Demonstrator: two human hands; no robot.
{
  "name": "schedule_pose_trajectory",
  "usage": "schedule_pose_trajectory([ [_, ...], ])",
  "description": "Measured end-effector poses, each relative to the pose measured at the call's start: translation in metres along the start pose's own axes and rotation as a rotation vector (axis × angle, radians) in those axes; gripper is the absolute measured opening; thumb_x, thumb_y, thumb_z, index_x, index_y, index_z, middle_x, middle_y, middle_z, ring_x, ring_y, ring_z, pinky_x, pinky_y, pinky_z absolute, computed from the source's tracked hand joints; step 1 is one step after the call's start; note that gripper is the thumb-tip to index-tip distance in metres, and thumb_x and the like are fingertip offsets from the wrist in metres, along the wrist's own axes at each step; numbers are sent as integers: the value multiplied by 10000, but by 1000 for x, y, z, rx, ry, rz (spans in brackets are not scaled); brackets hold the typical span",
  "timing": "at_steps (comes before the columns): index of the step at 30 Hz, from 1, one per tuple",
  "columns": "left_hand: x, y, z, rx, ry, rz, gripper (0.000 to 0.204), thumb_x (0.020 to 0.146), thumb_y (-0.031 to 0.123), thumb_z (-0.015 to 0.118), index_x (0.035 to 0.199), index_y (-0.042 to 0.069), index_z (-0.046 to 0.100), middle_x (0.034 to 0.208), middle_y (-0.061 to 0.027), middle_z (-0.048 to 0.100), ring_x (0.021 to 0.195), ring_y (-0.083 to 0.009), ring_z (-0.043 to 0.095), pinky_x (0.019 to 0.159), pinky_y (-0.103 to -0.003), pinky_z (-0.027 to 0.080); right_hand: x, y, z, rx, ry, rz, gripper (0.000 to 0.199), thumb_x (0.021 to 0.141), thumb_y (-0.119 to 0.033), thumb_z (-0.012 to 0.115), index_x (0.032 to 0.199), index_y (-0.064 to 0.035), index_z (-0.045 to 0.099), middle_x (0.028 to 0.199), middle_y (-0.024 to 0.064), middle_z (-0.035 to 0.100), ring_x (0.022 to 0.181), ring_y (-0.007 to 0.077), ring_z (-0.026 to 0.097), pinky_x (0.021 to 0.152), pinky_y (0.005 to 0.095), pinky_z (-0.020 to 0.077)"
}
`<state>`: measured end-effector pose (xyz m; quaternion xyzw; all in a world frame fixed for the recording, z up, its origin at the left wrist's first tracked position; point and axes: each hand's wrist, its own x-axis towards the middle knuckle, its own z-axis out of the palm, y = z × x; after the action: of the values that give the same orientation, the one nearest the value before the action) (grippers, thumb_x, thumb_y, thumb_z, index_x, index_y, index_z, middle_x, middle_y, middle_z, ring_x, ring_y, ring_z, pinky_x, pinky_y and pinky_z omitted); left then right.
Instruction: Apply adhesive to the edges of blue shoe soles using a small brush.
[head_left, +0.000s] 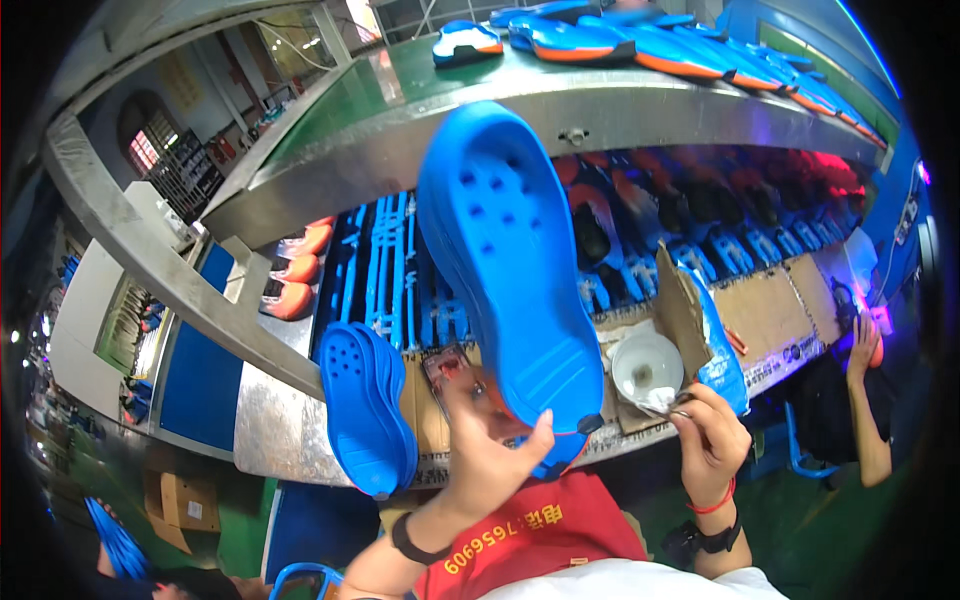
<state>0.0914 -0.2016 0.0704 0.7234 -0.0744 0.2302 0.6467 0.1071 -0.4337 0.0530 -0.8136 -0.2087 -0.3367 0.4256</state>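
A large blue shoe sole (515, 250), with small round dents in its toe end and ridges at its heel, is raised close to me. Layered edges show along its left side. My left hand (490, 450) grips around its heel end, thumb at the front; part of the fingers is hidden. Below the heel shows another blue piece (558, 456) with a dark tip. My right hand (712, 440) pinches something thin at the near rim of a white bowl (647, 368); its kind is not clear. Left of my left hand lies a stack of blue soles (365, 410).
Blue-and-orange soles (620, 50) cover part of the raised green-topped conveyor (400, 100). Under it stand rows of orange and black shoe parts (690, 200). A metal post (190, 280) slants at left. Cardboard (740, 310) covers the bench. Another person's hand (862, 345) is at right.
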Motion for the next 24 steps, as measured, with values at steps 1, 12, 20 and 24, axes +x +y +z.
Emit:
schedule_pose_trajectory([
  [1,17,12,-4,-105,-14,-26,641,809,-48,681,1269,-13,234,1067,-162,598,943,-213,646,767,-310,567,-1,-1,-5,-9,22,10,162,727,79,719,855,29,636,915,168,671,612,199,630,552,258,485],
  [12,235,79,-48,-506,-269,-178,289,925,180,634,1103,-38,567,1079,-111,609,967,-203,647,883,-319,549,-2,-1,8,62,-91,36,146,741,60,719,860,25,641,915,151,666,611,194,621,544,259,478],
  [20,42,30,-83,871,-112,-44,645,811,212,730,1329,-20,424,1223,-143,490,1005,-207,529,796,-330,479,-3,31,32,-340,-163,-81,162,771,-39,710,909,-54,629,964,107,639,612,275,617,531,343,473],
  [24,-44,-51,-193,1467,211,-295,416,820,201,712,1068,-62,507,1036,-242,534,1030,-432,476,874,-490,388,0,47,47,-499,-273,-52,119,789,-110,678,875,-78,601,927,75,607,612,261,624,529,348,484],
])
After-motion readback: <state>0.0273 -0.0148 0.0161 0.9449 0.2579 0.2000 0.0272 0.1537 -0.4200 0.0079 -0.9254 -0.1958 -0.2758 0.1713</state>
